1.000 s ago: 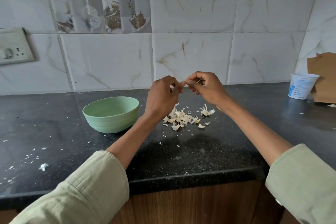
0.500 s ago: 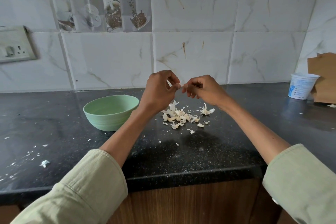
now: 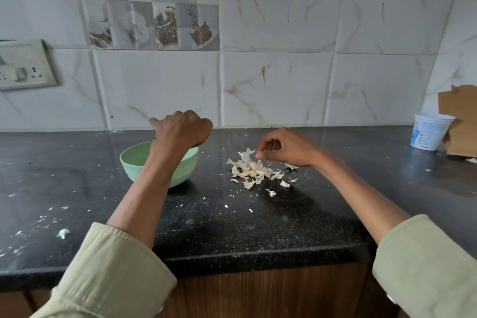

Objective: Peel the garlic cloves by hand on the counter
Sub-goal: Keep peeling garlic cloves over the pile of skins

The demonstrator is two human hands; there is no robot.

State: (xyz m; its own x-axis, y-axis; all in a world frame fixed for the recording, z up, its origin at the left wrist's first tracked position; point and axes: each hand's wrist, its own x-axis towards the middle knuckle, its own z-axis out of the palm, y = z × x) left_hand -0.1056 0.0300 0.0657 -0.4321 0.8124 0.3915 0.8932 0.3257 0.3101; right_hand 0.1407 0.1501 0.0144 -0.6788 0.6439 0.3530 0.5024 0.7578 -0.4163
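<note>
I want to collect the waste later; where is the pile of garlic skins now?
In the head view the pile of garlic skins lies on the black counter, right of the green bowl and just below the right hand.

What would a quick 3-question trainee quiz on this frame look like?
1. True or false: the left hand is over the bowl.
2. Which hand is at the peel pile? A) left B) right C) both
3. Fill in: the tub stands on the counter at the far ____.

Key: 1 true. 2 B, the right hand. 3 right.
</note>
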